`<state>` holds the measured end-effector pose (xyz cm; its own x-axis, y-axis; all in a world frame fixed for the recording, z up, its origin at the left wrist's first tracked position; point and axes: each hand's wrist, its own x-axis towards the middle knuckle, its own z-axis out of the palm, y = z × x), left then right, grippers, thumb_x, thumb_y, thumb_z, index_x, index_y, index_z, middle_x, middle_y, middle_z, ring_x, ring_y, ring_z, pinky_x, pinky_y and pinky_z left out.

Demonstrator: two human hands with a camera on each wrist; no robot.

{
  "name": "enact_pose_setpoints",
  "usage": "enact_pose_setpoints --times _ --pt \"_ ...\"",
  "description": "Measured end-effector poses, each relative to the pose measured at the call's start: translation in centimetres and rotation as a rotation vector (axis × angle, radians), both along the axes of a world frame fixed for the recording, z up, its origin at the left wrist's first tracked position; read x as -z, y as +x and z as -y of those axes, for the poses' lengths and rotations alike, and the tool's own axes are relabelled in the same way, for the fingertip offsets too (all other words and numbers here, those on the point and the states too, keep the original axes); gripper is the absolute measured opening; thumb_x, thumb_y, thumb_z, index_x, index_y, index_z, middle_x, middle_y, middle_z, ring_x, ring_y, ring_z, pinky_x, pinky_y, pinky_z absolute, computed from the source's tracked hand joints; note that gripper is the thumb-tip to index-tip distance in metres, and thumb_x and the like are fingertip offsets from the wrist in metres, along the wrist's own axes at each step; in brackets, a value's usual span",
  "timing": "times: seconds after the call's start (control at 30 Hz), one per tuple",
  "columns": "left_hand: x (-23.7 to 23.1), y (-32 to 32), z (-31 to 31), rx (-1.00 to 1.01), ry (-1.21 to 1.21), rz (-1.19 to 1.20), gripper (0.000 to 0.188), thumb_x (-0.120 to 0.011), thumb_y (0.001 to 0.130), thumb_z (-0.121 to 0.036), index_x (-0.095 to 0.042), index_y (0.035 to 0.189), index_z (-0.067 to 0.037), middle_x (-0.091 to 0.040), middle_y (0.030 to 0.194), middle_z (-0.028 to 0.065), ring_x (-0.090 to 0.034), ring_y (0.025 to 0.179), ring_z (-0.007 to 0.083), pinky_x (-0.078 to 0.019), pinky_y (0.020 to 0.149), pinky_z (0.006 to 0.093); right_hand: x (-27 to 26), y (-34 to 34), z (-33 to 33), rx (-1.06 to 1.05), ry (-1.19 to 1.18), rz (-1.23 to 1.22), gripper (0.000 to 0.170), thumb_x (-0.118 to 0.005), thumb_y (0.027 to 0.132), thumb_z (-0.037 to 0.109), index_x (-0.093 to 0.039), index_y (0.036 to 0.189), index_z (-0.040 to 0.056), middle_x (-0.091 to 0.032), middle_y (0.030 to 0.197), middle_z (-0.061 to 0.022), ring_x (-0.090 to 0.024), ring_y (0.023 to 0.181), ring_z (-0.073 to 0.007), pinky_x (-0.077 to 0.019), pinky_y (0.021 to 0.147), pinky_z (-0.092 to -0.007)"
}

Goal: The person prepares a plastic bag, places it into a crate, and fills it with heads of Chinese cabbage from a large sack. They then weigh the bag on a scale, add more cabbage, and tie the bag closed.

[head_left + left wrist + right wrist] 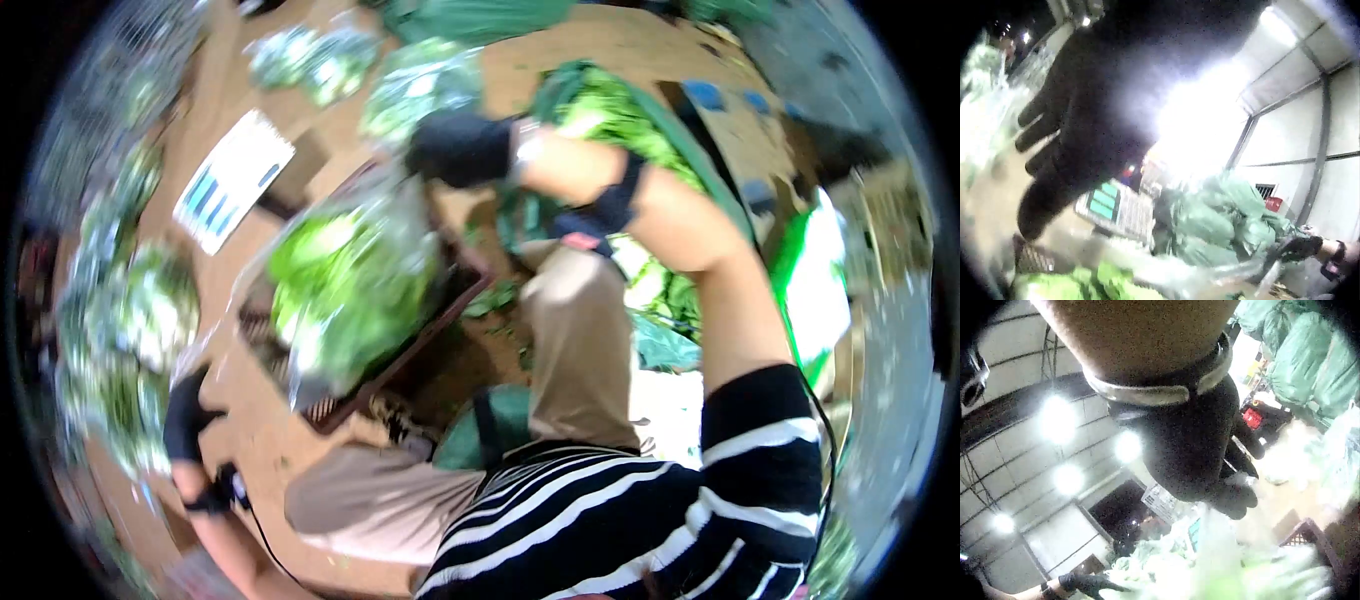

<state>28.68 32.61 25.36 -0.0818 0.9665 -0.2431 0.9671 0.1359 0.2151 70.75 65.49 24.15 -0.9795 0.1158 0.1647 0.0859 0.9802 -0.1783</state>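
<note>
Striped shirt (570, 530): black and white, nearest the head camera, filling 5 o'clock.
Right hand (462, 150): black-gloved, at 12 o'clock, grip clamped on the edge of a clear bag (390, 200).
Left hand (188, 415): black-gloved, at 8 o'clock, grip unclenched, fingers apart.
Lettuce (340, 270): inside the clear bag, at 9 o'clock, over a dark crate (468, 282).
Floor (270, 440): tan, with leaf scraps beside the crate.
Sack (738, 195): green, full of leafy greens (600, 120), at 1 o'clock.
Bagged vegetables (150, 310): piled at 9 o'clock, with more towards 11.
Room: ribbed pale ceiling (1010, 431) with bright lamps (1060, 420); pale wall (1285, 144) with dark posts; green bags (1216, 215) heaped at 4 o'clock in the left wrist view.
Display panel (235, 180): white, at 10 o'clock, with several windows and a keypad (1135, 212); its writing is too blurred to read.
</note>
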Motion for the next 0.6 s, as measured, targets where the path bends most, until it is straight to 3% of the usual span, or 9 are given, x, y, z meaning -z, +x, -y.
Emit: enact_pose_setpoints --times 0.07,0.2,0.27,0.3,0.4,0.43,0.5,0.53,0.6 --pt "-2.4 5.4 -2.4 -0.107 0.048 -0.086 0.06 -0.068 0.059 -0.011 -0.044 0.113 0.0 -0.052 0.106 0.018 -0.05 0.097 0.0308 -0.0402 0.083 0.033 1.9 1.1 -0.9 -0.222 -0.38 -0.263 0.021 -0.061 0.066 0.015 -0.06 0.086 0.0088 -0.059 0.076 -0.0136 -0.056 0.065 -0.0284 -0.0448 0.059 -0.034" --pt "-5.4 21.6 -5.9 0.009 -0.052 0.652 0.052 -0.064 0.068 -0.015 -0.043 0.112 0.003 -0.052 0.107 0.0173 -0.051 0.096 0.0292 -0.0385 0.084 0.0331 3.1 7.1 -0.5 -0.065 -1.081 -0.359 0.044 -0.06 0.075 0.023 -0.046 0.115 0.011 -0.052 0.11 -0.0093 -0.051 0.095 -0.0197 -0.043 0.079 -0.0312" --pt "-5.8 30.8 -14.7 0.722 -0.59 0.929 0.047 -0.064 0.069 -0.016 -0.048 0.109 0.002 -0.053 0.105 0.0142 -0.051 0.095 0.0244 -0.0387 0.082 0.0331 8.1 11.3 -1.9 0.066 -1.353 -0.496 0.049 -0.057 0.079 0.018 -0.037 0.121 0.0037 -0.043 0.121 -0.0089 -0.043 0.107 -0.0174 -0.0345 0.091 -0.0302" --pt "-2.5 32.4 -15.1 0.563 -0.382 1.164 0.041 -0.063 0.07 -0.016 -0.051 0.106 0.0 -0.054 0.103 0.0122 -0.052 0.091 0.0213 -0.04 0.08 0.031 10.5 14.2 -2.3 0.168 -1.583 -0.59 0.048 -0.056 0.08 0.019 -0.037 0.121 0.0031 -0.043 0.12 -0.0093 -0.043 0.107 -0.0159 -0.0376 0.087 -0.0286" --pt "4.2 38.7 -24.2 -0.082 -0.224 1.022 0.027 -0.053 0.08 -0.012 -0.051 0.102 0.003 -0.058 0.094 0.01 -0.054 0.085 0.017 -0.0422 0.076 0.0281 23.5 22.9 -5.3 0.79 -1.548 -0.497 0.035 -0.056 0.078 0.021 -0.051 0.107 0.0018 -0.057 0.092 -0.006 -0.052 0.076 -0.0126 -0.0415 0.071 -0.0219" --pt "9.3 39.8 -28.1 0.08 0.087 1.103 0.024 -0.049 0.081 -0.01 -0.051 0.102 0.003 -0.059 0.091 0.01 -0.055 0.083 0.0153 -0.0431 0.076 0.0279 29.4 26.0 -6.6 1.033 -1.172 -0.288 0.035 -0.058 0.075 0.021 -0.053 0.103 0.0001 -0.058 0.091 -0.0075 -0.054 0.078 -0.0139 -0.0424 0.071 -0.023" --pt "15.1 43.4 -34.1 -0.128 -0.181 1.494 0.026 -0.047 0.082 -0.008 -0.049 0.106 0.003 -0.056 0.098 0.0121 -0.054 0.088 0.02 -0.0427 0.079 0.0288 31.1 29.4 -6.6 1.325 -0.864 -0.12 0.032 -0.053 0.076 0.021 -0.056 0.098 -0.0019 -0.06 0.088 -0.0122 -0.057 0.08 -0.0168 -0.0439 0.071 -0.0253" --pt "17.9 45.1 -36.4 -0.183 -0.295 1.631 0.026 -0.047 0.082 -0.009 -0.049 0.105 0.003 -0.056 0.098 0.0125 -0.055 0.088 0.0201 -0.0431 0.079 0.0291 34.5 30.9 -7.0 1.382 -1.126 -0.364 0.032 -0.052 0.077 0.024 -0.056 0.097 -0.001 -0.061 0.085 -0.0111 -0.057 0.079 -0.0154 -0.0438 0.072 -0.0245" --pt "23.8 49.6 -39.6 -0.061 -0.262 1.443 0.033 -0.05 0.08 -0.01 -0.045 0.11 0.003 -0.055 0.099 0.0135 -0.054 0.091 0.0209 -0.0429 0.078 0.03 36.9 31.8 -8.6 1.205 -0.878 -0.382 0.031 -0.051 0.078 0.023 -0.056 0.097 -0.0014 -0.061 0.088 -0.0112 -0.057 0.075 -0.0144 -0.0446 0.07 -0.0245"
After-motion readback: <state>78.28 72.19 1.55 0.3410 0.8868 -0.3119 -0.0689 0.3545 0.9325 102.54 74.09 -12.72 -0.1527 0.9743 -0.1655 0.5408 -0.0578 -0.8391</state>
